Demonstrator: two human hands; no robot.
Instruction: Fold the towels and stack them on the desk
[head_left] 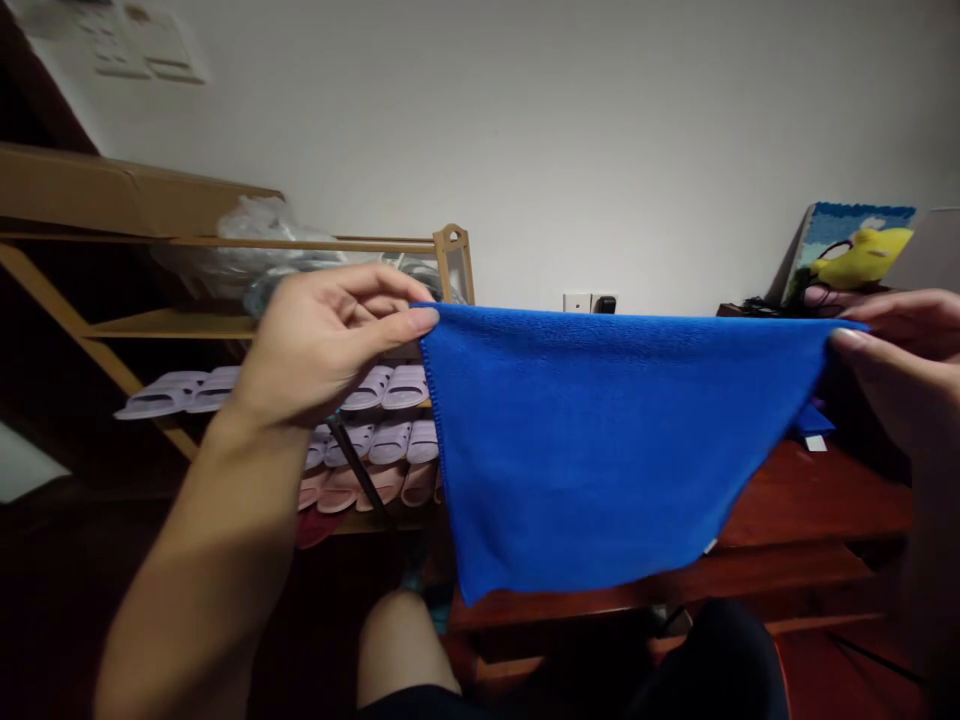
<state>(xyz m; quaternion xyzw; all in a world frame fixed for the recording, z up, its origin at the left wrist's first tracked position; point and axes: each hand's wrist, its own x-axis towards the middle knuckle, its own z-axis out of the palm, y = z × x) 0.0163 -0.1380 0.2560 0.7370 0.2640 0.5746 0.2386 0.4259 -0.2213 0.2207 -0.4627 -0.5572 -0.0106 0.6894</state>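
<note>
A bright blue microfibre cloth (600,450) hangs stretched out in front of me, its top edge pulled nearly straight. My left hand (322,340) pinches the top left corner between thumb and fingers. At the top right corner my right hand (907,350) pinches the cloth in the same way, partly cut off by the frame's edge. The lower edge of the cloth hangs free above the dark red wooden table (810,500), with a small white tag at its lower right. The cloth hides much of the table.
On the left a wooden rack (161,322) holds several pairs of slippers (405,386), a plastic bag (259,225) and a cardboard box (135,200). A picture (814,235), a yellow toy (862,257) and a folded blue item (814,420) are at the right.
</note>
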